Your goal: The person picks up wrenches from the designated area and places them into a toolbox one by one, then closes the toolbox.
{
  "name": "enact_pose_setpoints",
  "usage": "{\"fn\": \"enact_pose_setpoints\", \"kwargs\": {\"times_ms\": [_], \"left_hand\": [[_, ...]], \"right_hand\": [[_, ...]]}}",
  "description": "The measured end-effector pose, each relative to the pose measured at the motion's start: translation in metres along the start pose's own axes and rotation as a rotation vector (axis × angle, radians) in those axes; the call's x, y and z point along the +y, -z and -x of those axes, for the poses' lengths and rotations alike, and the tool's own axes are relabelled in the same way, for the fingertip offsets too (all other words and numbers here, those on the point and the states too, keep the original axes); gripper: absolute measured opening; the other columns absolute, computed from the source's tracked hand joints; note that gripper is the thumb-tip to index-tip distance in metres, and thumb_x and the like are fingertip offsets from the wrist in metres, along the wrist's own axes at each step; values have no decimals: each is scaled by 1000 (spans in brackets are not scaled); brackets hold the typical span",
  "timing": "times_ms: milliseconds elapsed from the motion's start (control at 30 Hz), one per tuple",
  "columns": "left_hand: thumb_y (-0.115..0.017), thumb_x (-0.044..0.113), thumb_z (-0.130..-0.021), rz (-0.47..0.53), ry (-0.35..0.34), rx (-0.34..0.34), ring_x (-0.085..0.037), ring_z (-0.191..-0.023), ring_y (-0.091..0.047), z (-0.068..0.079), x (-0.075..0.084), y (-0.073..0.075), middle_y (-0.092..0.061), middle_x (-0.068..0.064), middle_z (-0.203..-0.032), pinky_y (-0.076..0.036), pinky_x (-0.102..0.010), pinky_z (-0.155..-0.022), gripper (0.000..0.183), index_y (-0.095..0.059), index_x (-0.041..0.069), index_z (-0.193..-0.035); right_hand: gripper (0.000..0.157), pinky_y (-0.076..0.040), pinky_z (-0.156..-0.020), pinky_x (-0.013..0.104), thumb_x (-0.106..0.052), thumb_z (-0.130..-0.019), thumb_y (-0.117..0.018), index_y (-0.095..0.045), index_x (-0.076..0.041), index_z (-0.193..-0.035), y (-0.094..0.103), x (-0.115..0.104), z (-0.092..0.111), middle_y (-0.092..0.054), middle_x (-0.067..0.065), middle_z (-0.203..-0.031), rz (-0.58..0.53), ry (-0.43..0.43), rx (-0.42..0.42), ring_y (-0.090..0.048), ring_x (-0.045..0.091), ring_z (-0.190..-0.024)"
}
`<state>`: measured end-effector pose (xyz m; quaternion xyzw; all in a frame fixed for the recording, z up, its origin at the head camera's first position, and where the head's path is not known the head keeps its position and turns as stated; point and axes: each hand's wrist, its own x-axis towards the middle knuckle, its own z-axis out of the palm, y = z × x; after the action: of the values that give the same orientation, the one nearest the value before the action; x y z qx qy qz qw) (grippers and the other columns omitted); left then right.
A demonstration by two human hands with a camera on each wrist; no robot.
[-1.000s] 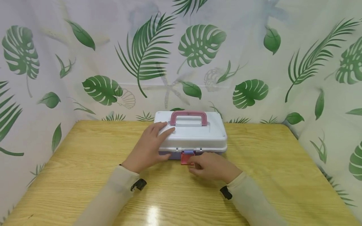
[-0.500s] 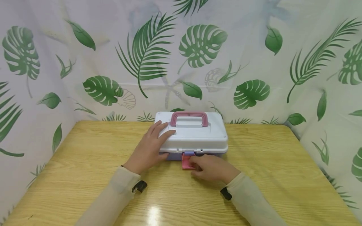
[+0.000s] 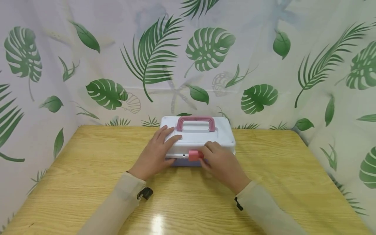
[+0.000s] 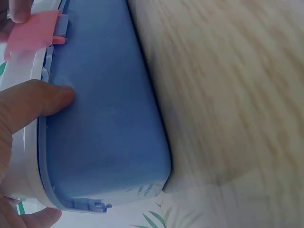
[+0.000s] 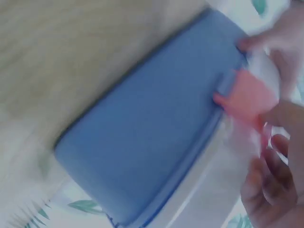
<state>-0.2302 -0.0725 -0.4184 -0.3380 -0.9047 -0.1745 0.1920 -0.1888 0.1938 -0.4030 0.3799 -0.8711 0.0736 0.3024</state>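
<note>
A white-lidded plastic storage box (image 3: 202, 137) with a blue-purple base (image 4: 104, 99) stands on the table. Its pink carry handle (image 3: 196, 119) is upright on the lid. On the front, the pink latch (image 3: 193, 155) is turned up over the lid's rim. My right hand (image 3: 224, 164) pinches the latch's right edge between thumb and fingers, also seen in the right wrist view. My left hand (image 3: 154, 153) holds the box's left end, fingers spread on the lid and thumb (image 4: 54, 99) against the base's front. The box's contents are hidden.
The wooden table (image 3: 176, 202) extends in front of the box and to both sides. A leaf-patterned cloth (image 3: 117, 58) hangs close behind it and along both sides.
The pink latch hung down and outward from the front; now it is flipped up against the lid's rim. My right hand has risen with it. The left hand stays on the box.
</note>
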Motion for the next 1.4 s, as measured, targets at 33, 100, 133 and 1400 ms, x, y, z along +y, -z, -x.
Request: {"fn": "enact_pose_setpoints", "kwargs": {"times_ms": [33, 100, 133, 1400], "left_hand": [[-91, 22, -80, 1, 4, -2, -33, -154, -24, -1, 0, 0, -36, -12, -162, -35, -52, -121, 81, -50, 21, -149], [-91, 22, -81, 3, 14, -8, -33, -154, -24, -2, -1, 0, -36, -11, -162, -34, -51, -121, 80, -50, 22, -150], [-91, 22, -81, 4, 16, -7, -33, -154, -24, -2, -1, -1, -36, -11, -162, -35, -51, -121, 80, -50, 21, -149], [-94, 17, -77, 6, -2, 51, -34, -150, -33, -3, -8, -2, -43, -14, -155, -43, -47, -116, 72, -60, 17, -140]], "right_hand": [[29, -55, -68, 31, -11, -85, -83, -64, -6, -106, -3, -1, 0, -61, 5, -95, 21, 13, 13, -59, 20, -79], [35, -57, -76, 36, -9, -84, -84, -63, -4, -112, -9, -3, 0, -60, 9, -103, 61, 35, 25, -61, 25, -88], [39, -57, -79, 38, -10, -83, -84, -61, -4, -114, -12, -4, 0, -59, 11, -106, 87, 42, 21, -61, 27, -91], [10, -48, -90, 41, -16, -101, -62, -60, -9, -108, -42, -13, 1, -57, 9, -109, 246, 98, -37, -54, 29, -100]]}}
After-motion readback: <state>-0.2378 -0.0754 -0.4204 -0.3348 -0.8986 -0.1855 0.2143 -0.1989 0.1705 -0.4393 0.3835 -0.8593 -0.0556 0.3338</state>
